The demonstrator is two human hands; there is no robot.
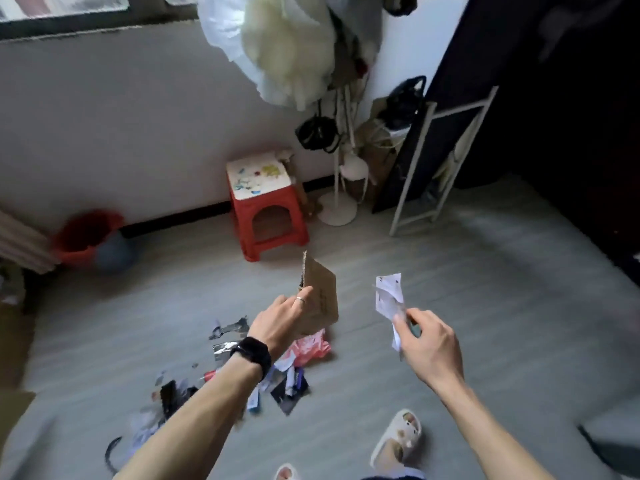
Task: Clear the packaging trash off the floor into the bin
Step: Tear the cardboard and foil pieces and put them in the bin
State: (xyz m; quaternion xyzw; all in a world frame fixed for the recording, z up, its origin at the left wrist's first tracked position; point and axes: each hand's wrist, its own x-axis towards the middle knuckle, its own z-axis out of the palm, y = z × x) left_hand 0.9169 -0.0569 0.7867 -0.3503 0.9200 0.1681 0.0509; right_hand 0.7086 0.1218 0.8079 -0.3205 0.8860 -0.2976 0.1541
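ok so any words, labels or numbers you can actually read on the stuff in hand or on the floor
None can be read.
cardboard piece in the left hand: faint dark print on its face, too blurred.
white paper slip in the right hand: small red and dark marks, too small.
wrappers on the floor: coloured print, blurred.
red stool: stickers on the seat, no letters legible.

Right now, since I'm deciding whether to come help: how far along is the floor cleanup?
Early, by the look of it. Nothing visibly binned yet; no bin is clearly identifiable in view. In hand: the left hand holds a cardboard piece, the right hand a crumpled white paper. Left: a scatter of wrappers and a pink bag on the floor.
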